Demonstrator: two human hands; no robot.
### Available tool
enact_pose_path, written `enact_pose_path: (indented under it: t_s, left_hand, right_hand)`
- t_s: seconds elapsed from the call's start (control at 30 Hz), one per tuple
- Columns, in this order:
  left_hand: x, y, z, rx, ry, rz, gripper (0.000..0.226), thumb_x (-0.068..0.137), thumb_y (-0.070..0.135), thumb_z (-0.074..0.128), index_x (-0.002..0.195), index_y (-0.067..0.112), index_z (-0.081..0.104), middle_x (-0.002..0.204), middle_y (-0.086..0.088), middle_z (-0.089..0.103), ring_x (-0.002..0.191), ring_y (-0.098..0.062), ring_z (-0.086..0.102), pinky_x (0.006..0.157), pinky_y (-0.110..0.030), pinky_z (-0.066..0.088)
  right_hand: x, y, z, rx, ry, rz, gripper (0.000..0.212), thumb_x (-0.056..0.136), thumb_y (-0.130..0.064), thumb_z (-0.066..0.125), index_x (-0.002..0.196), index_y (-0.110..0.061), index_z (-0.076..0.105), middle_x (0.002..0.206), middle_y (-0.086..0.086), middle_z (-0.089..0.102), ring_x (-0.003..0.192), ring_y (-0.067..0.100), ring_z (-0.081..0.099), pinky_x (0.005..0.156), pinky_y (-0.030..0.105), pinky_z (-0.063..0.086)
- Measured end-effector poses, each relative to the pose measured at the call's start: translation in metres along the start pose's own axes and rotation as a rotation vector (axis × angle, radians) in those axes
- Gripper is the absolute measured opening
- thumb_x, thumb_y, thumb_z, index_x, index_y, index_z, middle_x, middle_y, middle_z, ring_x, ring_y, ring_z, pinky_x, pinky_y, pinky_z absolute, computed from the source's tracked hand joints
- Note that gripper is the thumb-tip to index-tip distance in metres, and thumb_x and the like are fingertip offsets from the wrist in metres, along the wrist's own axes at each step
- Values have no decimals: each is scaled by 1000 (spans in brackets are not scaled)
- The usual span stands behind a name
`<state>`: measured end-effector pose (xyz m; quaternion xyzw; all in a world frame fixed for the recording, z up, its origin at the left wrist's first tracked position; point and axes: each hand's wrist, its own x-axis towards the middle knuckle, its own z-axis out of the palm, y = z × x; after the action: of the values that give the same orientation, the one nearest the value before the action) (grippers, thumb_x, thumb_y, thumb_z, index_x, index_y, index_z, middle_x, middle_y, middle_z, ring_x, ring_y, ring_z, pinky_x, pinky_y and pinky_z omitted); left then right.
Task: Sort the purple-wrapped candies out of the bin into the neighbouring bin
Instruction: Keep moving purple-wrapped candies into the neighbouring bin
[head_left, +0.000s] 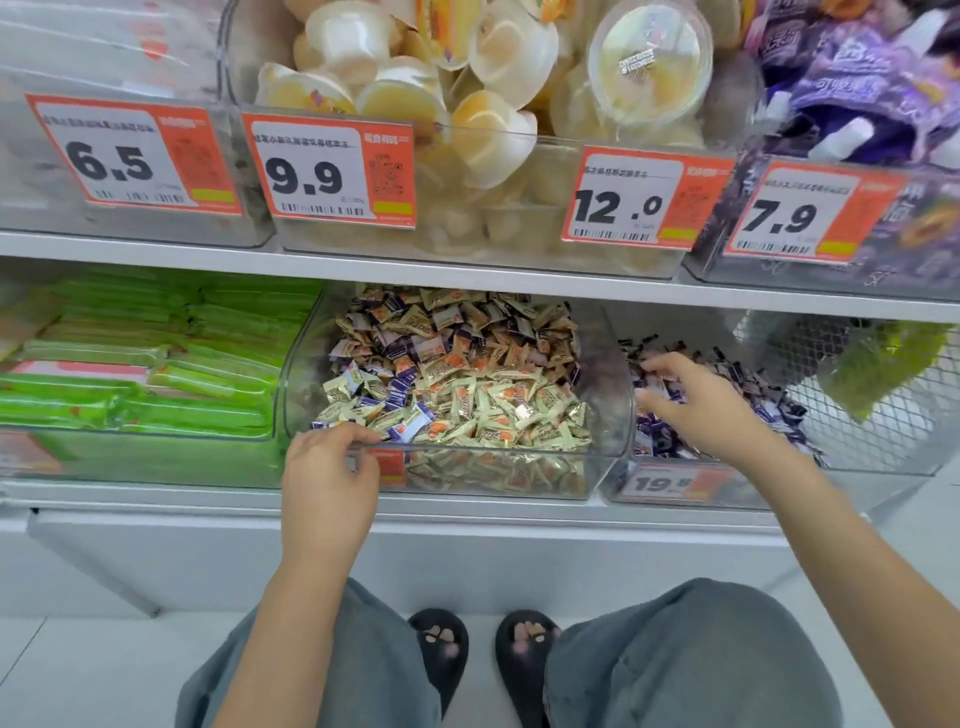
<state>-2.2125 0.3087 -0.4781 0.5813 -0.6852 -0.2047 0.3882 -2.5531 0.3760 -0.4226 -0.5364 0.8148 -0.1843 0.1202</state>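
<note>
Left hand (328, 467) grips the mixed candy bin's (602, 452) front rim; right hand (696, 402) (fingers loosely spread) hovers over the purple candies (769, 400) next door.

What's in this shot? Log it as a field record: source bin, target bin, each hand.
source bin: clear middle bin, mixed cream and purple-wrapped candies
target bin: right neighbouring bin, holds purple candies
left hand: fingers curled over the middle bin's front rim
right hand: reaching into the right bin, fingers spread over its candies
remaining: purple candies still in the middle bin
</note>
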Motion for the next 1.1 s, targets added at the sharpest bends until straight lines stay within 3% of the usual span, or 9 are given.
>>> enact_pose_path:
  t_s: [0.2, 0.33, 0.43, 0.57, 0.7, 0.8, 0.9, 1.03, 1.1]
  left_hand:
    - [-3, -7, -15, -75, 63, -65, 24, 83, -3, 54, 92, 14, 70, 89, 0, 65, 84, -30, 57, 73, -33, 43]
    - [-2, -15, -23, -30, 91, -50, 27, 83, -4, 55, 92, 15, 70, 90, 7, 61, 95, -20, 53, 76, -22, 35]
    - [-1, -21, -28, -25, 95, -34, 29, 83, -6, 55, 92, 18, 70, 92, 11, 60, 97, -18, 53, 80, -20, 34]
    - [3, -27, -30, -51, 104, -4, 38, 82, -8, 54, 85, 27, 66, 87, 26, 56, 92, -16, 57, 79, -23, 39]
    - [11, -28, -28, -116, 100, -23, 46, 81, -8, 56, 79, 38, 62, 83, 29, 58, 88, -5, 59, 76, -6, 40]
    - [13, -24, -25, -150, 120, -13, 47, 80, -7, 57, 78, 41, 60, 82, 28, 60, 86, 5, 57, 74, 0, 38]
    - [12, -22, -23, -170, 123, -5, 48, 80, -7, 56, 79, 41, 60, 86, 21, 63, 87, 6, 57, 75, -1, 40]
    - [10, -26, -23, -205, 127, -39, 48, 80, -8, 56, 80, 40, 61, 87, 20, 65, 86, 3, 59, 75, -4, 43]
    - [11, -27, -23, -212, 121, -44, 47, 80, -8, 56, 79, 39, 62, 87, 19, 65, 86, 2, 59, 75, -4, 43]
  right_hand:
    - [-6, -93, 38, 41, 374, -343, 22, 87, -3, 52, 100, -17, 64, 96, -2, 60, 93, 22, 55, 77, 33, 44]
    - [10, -171, 76, 169, -219, -479, 28, 87, -11, 64, 111, -24, 59, 107, -4, 62, 91, 16, 61, 83, 35, 53]
    - [36, -207, 97, -139, -489, -585, 44, 79, -17, 74, 118, -21, 53, 111, -2, 57, 97, 19, 54, 76, 30, 45]
    - [57, -205, 112, -196, -599, -552, 28, 76, -14, 77, 88, -15, 52, 76, -8, 48, 67, 12, 45, 53, 26, 31]
    - [66, -189, 98, -22, -474, -547, 22, 81, -21, 73, 87, -24, 52, 90, -5, 55, 81, 15, 54, 64, 31, 45]
    - [68, -207, 95, 230, -436, -642, 21, 87, -10, 60, 98, -28, 55, 100, -4, 58, 84, 9, 59, 64, 17, 47]
    - [64, -233, 123, 120, -581, -744, 23, 90, -12, 53, 109, -25, 59, 92, -9, 58, 73, 1, 52, 60, 18, 39]
    - [70, -238, 153, -134, -604, -859, 24, 92, -34, 60, 109, -19, 63, 103, -7, 62, 94, 11, 54, 74, 27, 42]
    - [77, -230, 147, -9, -598, -831, 18, 90, -28, 63, 103, -17, 65, 92, -19, 58, 83, -2, 54, 68, 12, 42]
